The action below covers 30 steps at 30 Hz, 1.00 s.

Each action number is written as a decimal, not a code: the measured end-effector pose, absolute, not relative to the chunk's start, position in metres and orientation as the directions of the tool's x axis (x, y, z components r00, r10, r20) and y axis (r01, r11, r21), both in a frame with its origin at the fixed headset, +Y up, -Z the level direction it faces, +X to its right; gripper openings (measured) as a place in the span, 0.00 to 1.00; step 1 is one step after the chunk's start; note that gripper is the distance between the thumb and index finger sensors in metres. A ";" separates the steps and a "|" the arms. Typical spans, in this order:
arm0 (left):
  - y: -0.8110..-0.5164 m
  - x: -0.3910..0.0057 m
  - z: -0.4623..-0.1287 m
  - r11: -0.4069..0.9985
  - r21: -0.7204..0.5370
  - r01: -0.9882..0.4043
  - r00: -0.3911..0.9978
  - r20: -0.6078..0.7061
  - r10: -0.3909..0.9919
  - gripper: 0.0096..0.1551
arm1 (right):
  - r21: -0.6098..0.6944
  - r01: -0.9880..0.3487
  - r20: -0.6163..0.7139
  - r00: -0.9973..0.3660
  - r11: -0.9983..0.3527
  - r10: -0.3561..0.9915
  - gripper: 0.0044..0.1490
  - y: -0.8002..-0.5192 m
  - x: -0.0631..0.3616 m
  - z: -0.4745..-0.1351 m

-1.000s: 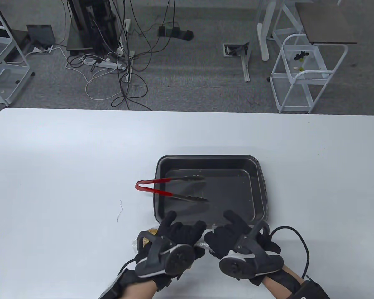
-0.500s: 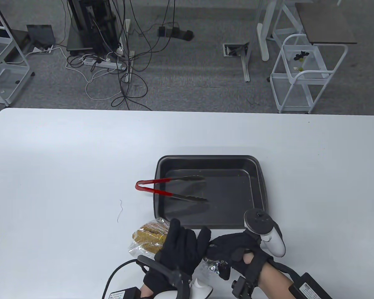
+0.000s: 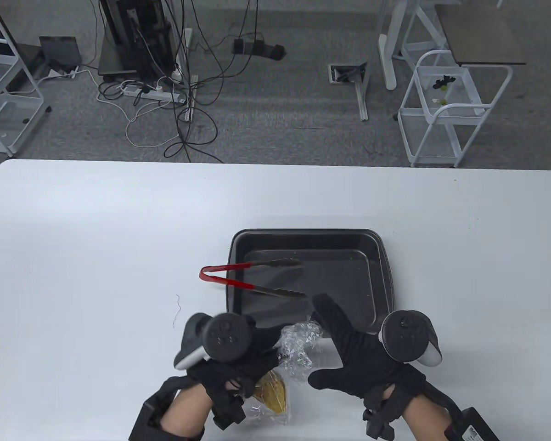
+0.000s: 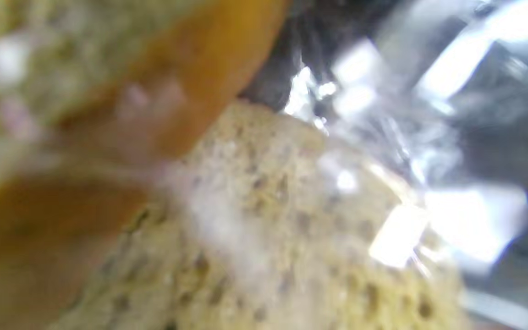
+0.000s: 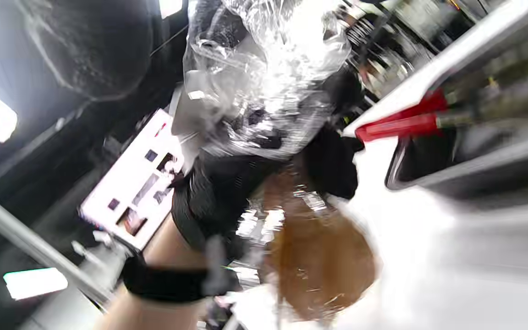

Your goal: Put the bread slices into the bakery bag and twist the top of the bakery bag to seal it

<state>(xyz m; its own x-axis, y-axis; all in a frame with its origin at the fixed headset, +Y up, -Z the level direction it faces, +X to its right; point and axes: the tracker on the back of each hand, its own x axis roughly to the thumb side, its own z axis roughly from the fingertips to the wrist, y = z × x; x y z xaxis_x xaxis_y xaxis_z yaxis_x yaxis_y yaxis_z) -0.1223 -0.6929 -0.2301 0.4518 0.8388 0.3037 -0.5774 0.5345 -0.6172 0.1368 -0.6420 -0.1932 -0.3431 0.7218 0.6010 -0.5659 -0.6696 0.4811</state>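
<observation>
The clear bakery bag (image 3: pixel 298 345) lies by the table's near edge, its crumpled, twisted top pointing toward the tray. Bread slices (image 3: pixel 272 395) sit inside it at the near end. My left hand (image 3: pixel 250 367) grips the bag between the bread and the twisted top, tracker facing up. My right hand (image 3: pixel 323 342) is just right of the bag top, fingers spread and holding nothing. The left wrist view is filled with blurred bread (image 4: pixel 268 229) behind shiny plastic (image 4: pixel 406 137). In the right wrist view the bunched bag top (image 5: pixel 268 68) stands above the brown bread (image 5: pixel 323 261).
A dark baking tray (image 3: pixel 381 257) sits just beyond the hands. Red-handled tongs (image 3: pixel 238 278) lie across its left rim, tips inside. A thin bit of thread (image 3: pixel 177 310) lies on the white table (image 3: pixel 96 229) left of the tray.
Both hands rolled over, so the trackers now face up. The bag swung round with the bread toward the near edge. My right hand let go of the bag top and spread open.
</observation>
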 end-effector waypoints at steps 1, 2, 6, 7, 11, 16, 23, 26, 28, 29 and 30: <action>-0.701 -0.126 -0.237 0.396 -0.709 -0.583 0.341 0.228 0.912 0.30 | 0.362 -0.526 0.693 -0.400 -0.770 0.599 0.79 -0.637 0.134 -0.189; -0.707 -0.128 -0.242 0.285 -0.767 -0.575 0.264 0.156 0.952 0.30 | 0.216 -0.478 0.763 -0.461 -0.851 0.453 0.80 -0.633 0.132 -0.185; -0.730 -0.125 -0.250 0.020 -0.876 -0.481 0.137 -0.052 0.989 0.31 | -0.292 -0.271 0.823 -0.561 -0.917 -0.096 0.84 -0.628 0.117 -0.166; -0.736 -0.122 -0.251 0.013 -0.886 -0.464 0.146 -0.062 0.987 0.31 | -0.400 -0.210 0.800 -0.555 -0.892 -0.228 0.85 -0.628 0.112 -0.163; -0.748 -0.111 -0.252 0.036 -0.909 -0.416 0.245 -0.074 0.967 0.31 | -0.629 -0.010 0.687 -0.473 -0.777 -0.551 0.84 -0.637 0.094 -0.159; -0.746 -0.087 -0.245 0.117 -0.946 -0.301 0.348 0.005 0.938 0.31 | -0.671 0.077 0.671 -0.359 -0.737 -0.648 0.78 -0.653 0.080 -0.169; -0.756 -0.080 -0.245 0.106 -0.959 -0.262 0.392 -0.006 0.920 0.31 | -0.585 -0.042 0.789 -0.258 -0.810 -0.557 0.38 -0.659 0.078 -0.152; -0.757 -0.081 -0.245 0.125 -0.957 -0.262 0.410 0.007 0.912 0.35 | -0.414 -0.001 0.857 -0.338 -0.910 -0.389 0.33 -0.654 0.077 -0.152; -0.749 -0.083 -0.243 0.193 -0.940 -0.280 0.401 0.069 0.914 0.37 | -0.328 -0.100 0.864 -0.434 -0.939 -0.255 0.32 -0.651 0.082 -0.158; -0.742 -0.086 -0.241 0.261 -0.913 -0.313 0.406 0.120 0.906 0.39 | -0.232 -0.155 0.865 -0.485 -0.960 -0.130 0.31 -0.651 0.087 -0.163; -0.735 -0.089 -0.237 0.321 -0.888 -0.328 0.419 0.167 0.892 0.41 | -0.133 -0.223 0.856 -0.518 -0.966 0.002 0.31 -0.651 0.092 -0.170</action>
